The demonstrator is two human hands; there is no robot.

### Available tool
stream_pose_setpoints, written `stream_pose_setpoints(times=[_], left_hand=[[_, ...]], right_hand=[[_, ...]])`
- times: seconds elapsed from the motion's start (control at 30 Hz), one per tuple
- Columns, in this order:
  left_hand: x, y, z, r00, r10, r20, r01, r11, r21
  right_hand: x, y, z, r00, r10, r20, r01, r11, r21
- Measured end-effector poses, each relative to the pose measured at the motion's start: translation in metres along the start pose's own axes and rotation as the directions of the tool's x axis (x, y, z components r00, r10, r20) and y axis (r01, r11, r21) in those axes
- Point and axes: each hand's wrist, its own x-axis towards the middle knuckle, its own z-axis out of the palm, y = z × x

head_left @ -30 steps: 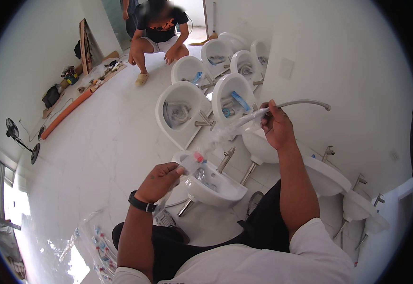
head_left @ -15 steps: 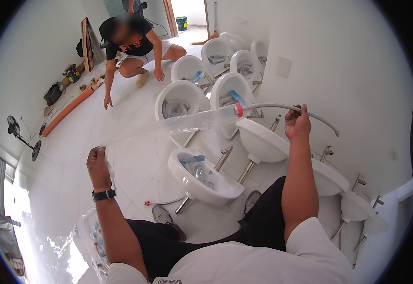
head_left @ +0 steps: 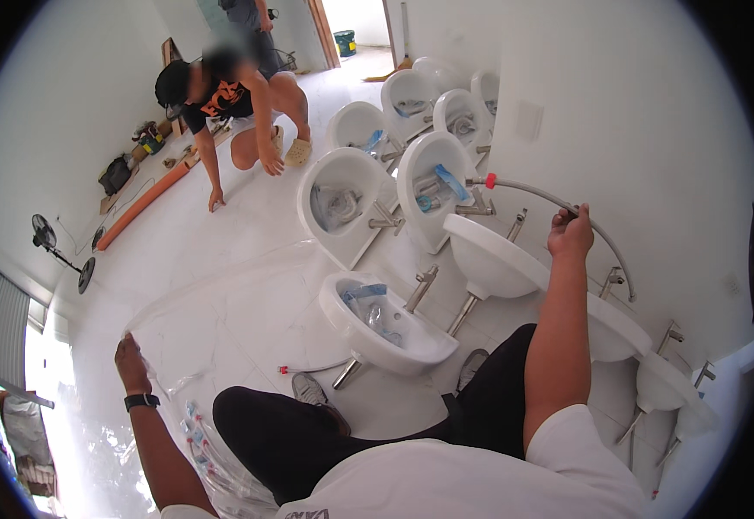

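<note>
My right hand [head_left: 571, 232] is closed around a grey braided flexible hose [head_left: 528, 189] with a red collar near its left end. The hose arcs over the basins, its other end curving down beside the wall. My left hand [head_left: 132, 363], at the far left, grips a long clear plastic sleeve [head_left: 239, 266] that trails across the floor. In front of my knees stands a white washbasin [head_left: 429, 344] with a tap, a drain pipe and plastic-wrapped parts in its bowl. A second hose [head_left: 316, 368] with a red end lies by my left shoe.
More white basins [head_left: 316, 186] with taps stand in rows ahead and along the right wall. A clear bag of hoses [head_left: 208, 445] lies beside my left leg. A co-worker [head_left: 226, 104] crouches ahead near an orange roll [head_left: 143, 206]. A fan [head_left: 66, 255] stands left.
The plastic sleeve has come off the hose, and my left hand has drawn it left and toward me. My right hand has shifted slightly right with the hose. The co-worker has changed posture.
</note>
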Motion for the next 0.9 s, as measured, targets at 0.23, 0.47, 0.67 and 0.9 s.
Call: stream_pose_setpoints(times=[0.23, 0.47, 0.67, 0.9], left_hand=[[-0.124, -0.114, -0.072, 0.981, -0.181, -0.073, 0.155, 0.95, -0.271], [-0.328, -0.226, -0.082, 0.809, -0.584, -0.069, 0.555, 0.797, -0.237], [-0.434, -0.268, -0.101, 0.636, -0.757, 0.149, 0.686, 0.644, 0.339], [-0.291, -0.269, -0.202, 0.895, -0.411, 0.175, 0.238, 0.771, 0.591]], right_hand=[[0.022, 0.036, -0.017, 0.948, 0.138, 0.287, -0.08, 0.975, -0.205], [0.098, 0.042, -0.031, 0.881, 0.284, 0.378, -0.126, 0.912, -0.391], [0.131, 0.063, -0.037, 0.813, 0.091, 0.575, 0.443, 0.544, -0.713], [0.07, 0.1, -0.006, 0.752, 0.425, 0.504, -0.15, 0.855, -0.497]])
